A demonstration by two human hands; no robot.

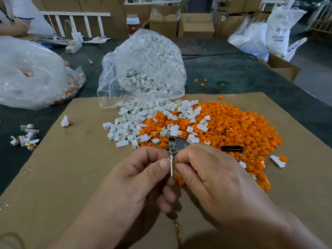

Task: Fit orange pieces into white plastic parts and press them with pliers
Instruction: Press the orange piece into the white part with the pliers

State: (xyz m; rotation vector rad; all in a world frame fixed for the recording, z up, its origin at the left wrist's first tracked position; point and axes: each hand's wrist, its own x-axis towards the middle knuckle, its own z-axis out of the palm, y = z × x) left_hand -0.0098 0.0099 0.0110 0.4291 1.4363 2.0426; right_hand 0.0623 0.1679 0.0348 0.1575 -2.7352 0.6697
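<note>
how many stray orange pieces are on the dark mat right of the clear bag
4 orange pieces: two side by side, one below them, one farther right. Another sits on the cardboard. The bag may hide more.

Cardboard boxes (196,25), bottle (133,24) behind

Cardboard boxes (196,24) and white railings (75,20) behind a dark table (233,72)

The left hand (142,178) and right hand (212,178) pinch a white part (171,167).
</note>
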